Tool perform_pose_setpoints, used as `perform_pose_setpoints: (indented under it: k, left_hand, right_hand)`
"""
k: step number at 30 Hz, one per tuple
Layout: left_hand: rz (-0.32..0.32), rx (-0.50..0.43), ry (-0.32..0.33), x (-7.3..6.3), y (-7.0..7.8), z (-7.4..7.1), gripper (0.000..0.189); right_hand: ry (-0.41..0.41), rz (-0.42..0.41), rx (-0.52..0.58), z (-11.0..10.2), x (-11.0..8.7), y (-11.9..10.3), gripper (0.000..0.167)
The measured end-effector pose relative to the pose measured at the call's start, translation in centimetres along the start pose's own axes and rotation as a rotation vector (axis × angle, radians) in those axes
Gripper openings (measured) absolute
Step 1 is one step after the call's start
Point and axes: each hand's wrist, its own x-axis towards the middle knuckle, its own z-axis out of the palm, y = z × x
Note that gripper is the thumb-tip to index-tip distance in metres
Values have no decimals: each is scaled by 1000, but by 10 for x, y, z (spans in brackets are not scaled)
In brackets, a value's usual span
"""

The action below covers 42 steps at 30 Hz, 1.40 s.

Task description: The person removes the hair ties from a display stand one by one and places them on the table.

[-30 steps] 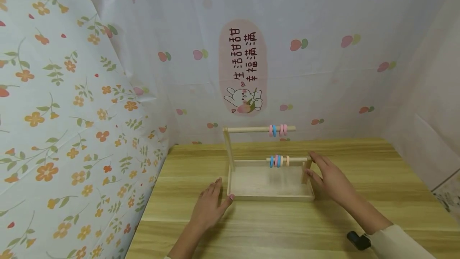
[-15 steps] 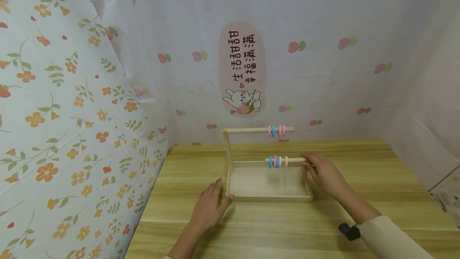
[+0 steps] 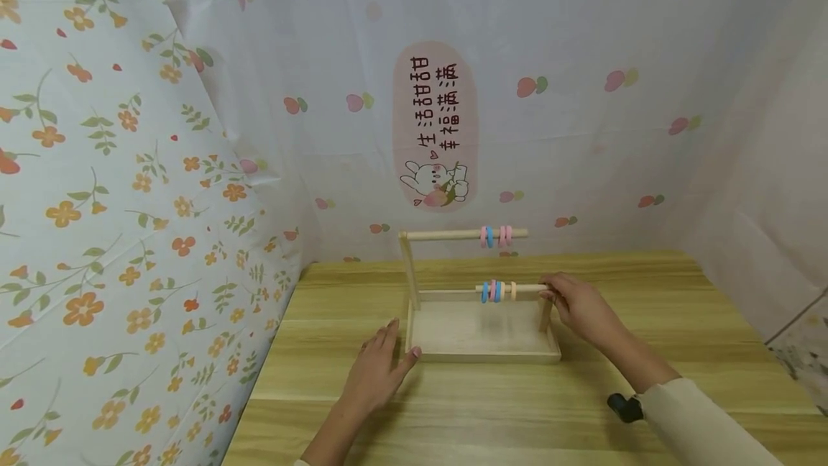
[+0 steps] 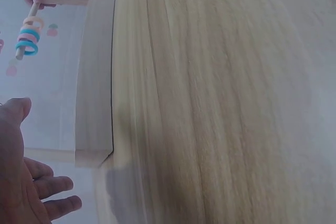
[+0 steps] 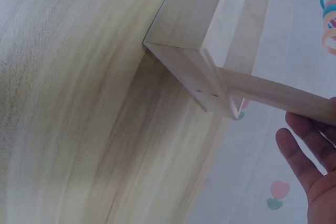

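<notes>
A pale wooden rack stands on the table, a shallow tray with two posts, each bearing a sideways rod. Pink and blue rings hang on the upper rod. Blue, pink and pale orange rings sit on the lower rod. My right hand holds the top of the short right post, where the lower rod meets it. Beside the tray's front left corner lies my left hand, fingers extended, thumb at the corner. The left wrist view shows its loose fingers.
The wood-grain table runs on around the rack. Behind it hangs a printed white curtain, with a flowered one at the left. A small black object sits by the right sleeve.
My right hand has shifted left and its fingers have closed at the top of the short post. The left hand keeps its place, and the rings remain on their rods.
</notes>
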Motion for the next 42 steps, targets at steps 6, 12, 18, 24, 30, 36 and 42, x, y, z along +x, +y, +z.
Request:
perform_pose_setpoints:
  k: [6,12,18,24,30,36,42]
  left_hand:
    - [10,-14,26,4,3,1,87]
    - [72,-52,71,12,17,7,80]
    - [108,-135,118,26,35,14,65]
    - [178,-185,175,44,61,20,50]
    - [186,-233,176,57,85,28,46]
    - [169,-280,201,69,103,34,41]
    - [145,-348,207,75,110,41,35]
  right_hand:
    - [43,-33,18,9,-1,1,23]
    - [15,20,19,5,-1,2,19]
    - [-29,84,41,-1,-4,4,22]
    - [-41,75,48,-2,-2,3,23]
    - [-44,70,48,-1,-2,2,24]
    - [-36,61,56,-1,-2,3,24]
    - [-45,67,49,-1,-3,4,27]
